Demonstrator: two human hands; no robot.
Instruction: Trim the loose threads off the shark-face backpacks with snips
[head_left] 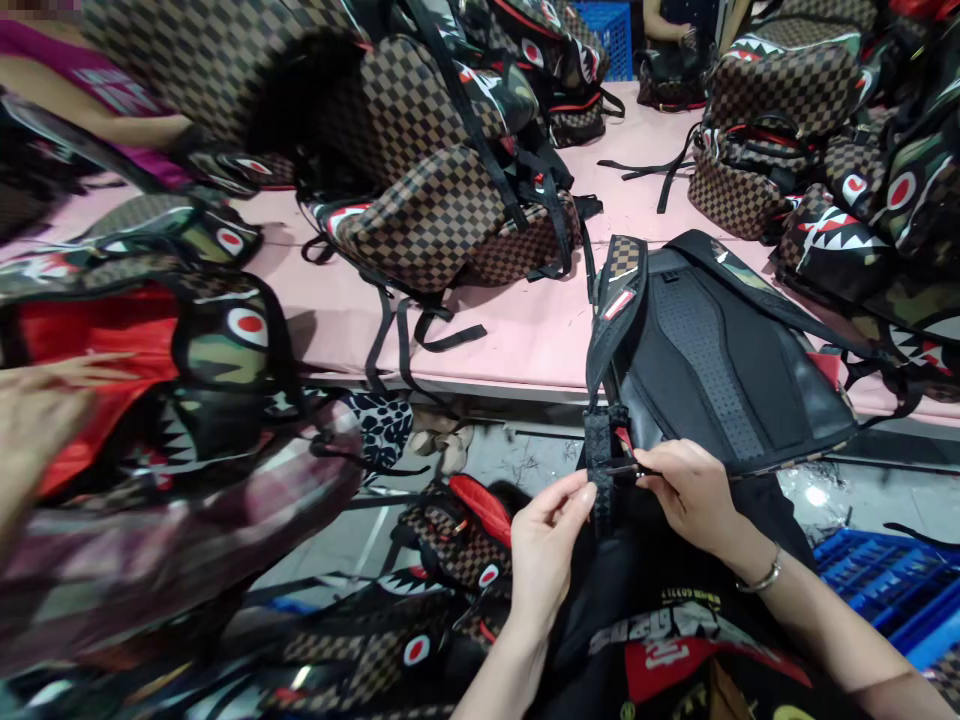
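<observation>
A backpack (709, 350) lies back panel up at the table's edge, its black padded panel facing me and its shoulder straps toward the far side. One black webbing strap (598, 450) from it hangs over the edge in front of me. My left hand (551, 545) is closed, thumb and finger pinching the edge of this strap. To its right, my right hand (690, 500) is closed too, around a thin dark piece (624, 469) that reaches across to the strap. Whether that piece is a tool or a strap end, I cannot tell.
Checkered backpacks (427, 220) crowd the pink table (517, 335), with more piled right (787, 130). At left, a co-worker's hand (45, 420) touches an open red-lined backpack (112, 340). Several bags (420, 610) lie below. A blue crate (892, 580) stands at lower right.
</observation>
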